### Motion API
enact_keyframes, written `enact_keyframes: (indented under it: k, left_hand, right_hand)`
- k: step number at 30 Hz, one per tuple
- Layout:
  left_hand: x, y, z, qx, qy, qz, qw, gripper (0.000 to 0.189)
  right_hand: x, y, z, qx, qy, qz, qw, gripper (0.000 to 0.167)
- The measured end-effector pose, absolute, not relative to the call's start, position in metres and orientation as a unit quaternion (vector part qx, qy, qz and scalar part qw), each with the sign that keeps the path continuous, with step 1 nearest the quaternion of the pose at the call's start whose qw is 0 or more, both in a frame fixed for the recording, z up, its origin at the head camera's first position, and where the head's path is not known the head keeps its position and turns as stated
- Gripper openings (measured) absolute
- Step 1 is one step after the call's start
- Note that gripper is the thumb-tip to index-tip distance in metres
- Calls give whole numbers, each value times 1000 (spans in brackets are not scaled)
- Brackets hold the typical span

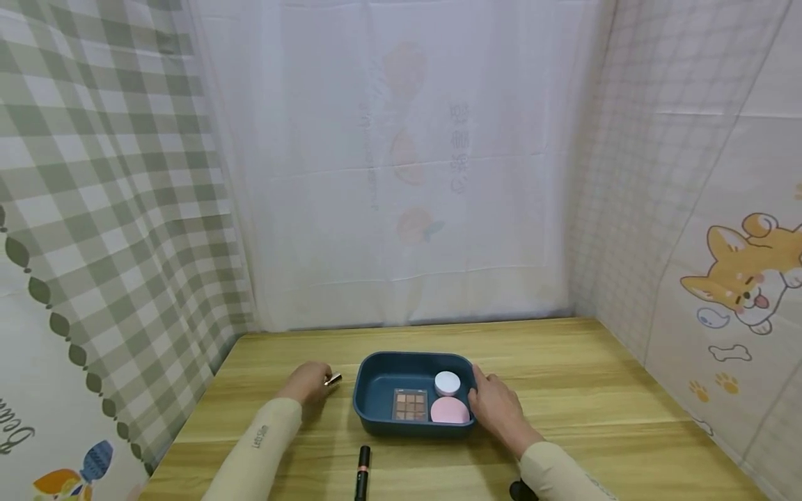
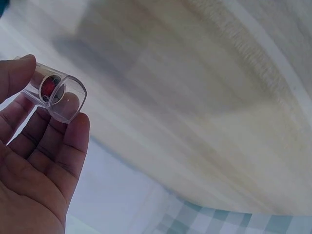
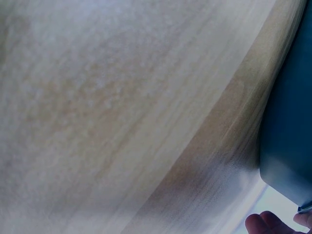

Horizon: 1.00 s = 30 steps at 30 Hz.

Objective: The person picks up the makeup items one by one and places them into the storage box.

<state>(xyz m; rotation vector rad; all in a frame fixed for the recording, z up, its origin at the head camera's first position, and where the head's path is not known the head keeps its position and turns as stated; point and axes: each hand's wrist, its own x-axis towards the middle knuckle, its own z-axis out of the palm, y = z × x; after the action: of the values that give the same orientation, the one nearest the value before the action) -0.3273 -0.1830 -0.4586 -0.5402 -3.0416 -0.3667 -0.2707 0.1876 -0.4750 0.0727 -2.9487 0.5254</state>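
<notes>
Your left hand [image 1: 307,383] pinched a tube [image 2: 57,93], your right hand [image 1: 499,408] the box [image 1: 407,428]. A pen [image 1: 363,470] lay on the table [image 1: 564,376], a curtain [image 1: 338,264] behind.

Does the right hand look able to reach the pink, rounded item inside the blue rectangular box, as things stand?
Probably yes: the right hand touches the blue rectangular box close to the pink, rounded item, whose top lies uncovered.

7 o'clock: I'm viewing glossy, clear-plastic tube [image 1: 333,380] | 6 o'clock: smooth, matt-plastic box [image 1: 413,428]; wood-grain tabletop [image 1: 564,379] | 12 o'clock: creased cloth curtain [image 1: 501,174]
</notes>
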Motion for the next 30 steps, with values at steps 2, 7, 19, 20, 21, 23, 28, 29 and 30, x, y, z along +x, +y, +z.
enact_keyframes:
  k: [2,7,19,20,21,23,28,29,30]
  left_hand:
    - [-328,-183,-453,-168,-978,-121,13,10]
    - [-331,-180,-441,-174,-977,-118,9,12]
    - [-326,-156,-417,-198,-970,-139,10,15]
    - [-326,-154,-417,-202,-969,-140,11,14]
    - [-326,-151,-416,-206,-968,-143,13,13]
    - [-325,-147,-416,-214,-966,-145,16,13]
    - [-324,-139,-418,-218,-964,-151,5,11]
    - [-324,-138,-418,-217,-964,-152,2,11]
    - [-323,-137,-419,-215,-965,-153,0,10]
  right_hand:
    - [-272,188,-475,25,-981,176,73,54]
    - [-273,188,-476,22,-982,176,73,54]
    - [-271,188,-477,21,-980,182,73,54]
    - [-271,189,-478,21,-980,183,73,54]
    - [-270,189,-478,21,-980,184,74,54]
    - [-270,189,-478,23,-980,184,75,54]
    - [-272,189,-480,26,-979,186,78,54]
    - [-272,189,-480,26,-979,187,78,54]
    - [-272,189,-480,26,-979,188,78,54]
